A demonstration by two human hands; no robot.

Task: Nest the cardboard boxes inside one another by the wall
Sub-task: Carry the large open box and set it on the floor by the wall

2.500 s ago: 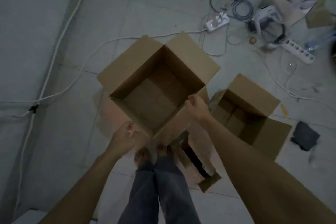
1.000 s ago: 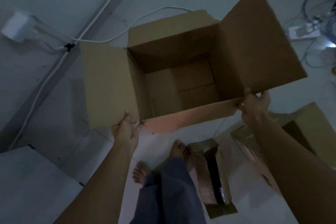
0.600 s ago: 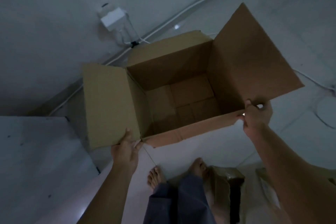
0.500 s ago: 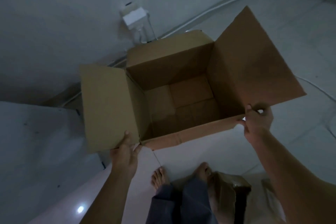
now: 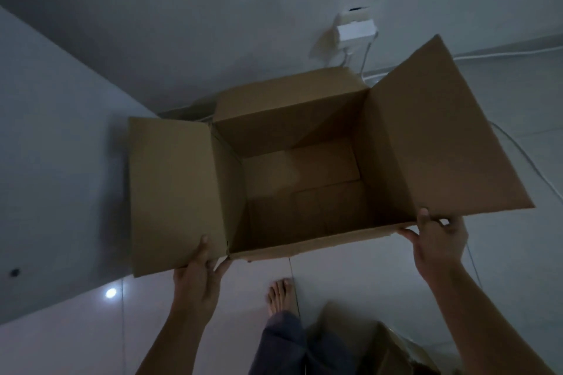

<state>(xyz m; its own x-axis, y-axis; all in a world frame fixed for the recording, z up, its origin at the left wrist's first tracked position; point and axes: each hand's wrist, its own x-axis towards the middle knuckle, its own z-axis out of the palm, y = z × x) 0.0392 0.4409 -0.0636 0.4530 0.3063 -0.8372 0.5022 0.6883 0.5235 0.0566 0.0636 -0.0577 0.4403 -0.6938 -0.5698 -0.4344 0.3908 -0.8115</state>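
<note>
We see only a corner of a second box (image 5: 393,350), below the open cardboard box (image 5: 304,179) and cut off by the bottom edge. The big box hides the fingers of our left hand (image 5: 198,277) beneath its left flap, and the lower run of the cable (image 5: 364,64) behind its far wall. Our right foot is hidden; dim light blurs the wall socket (image 5: 355,29).

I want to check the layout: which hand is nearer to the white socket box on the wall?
Right. The right hand grips the big box's near right corner, below the socket box; the left hand holds the left flap, farther away.
</note>
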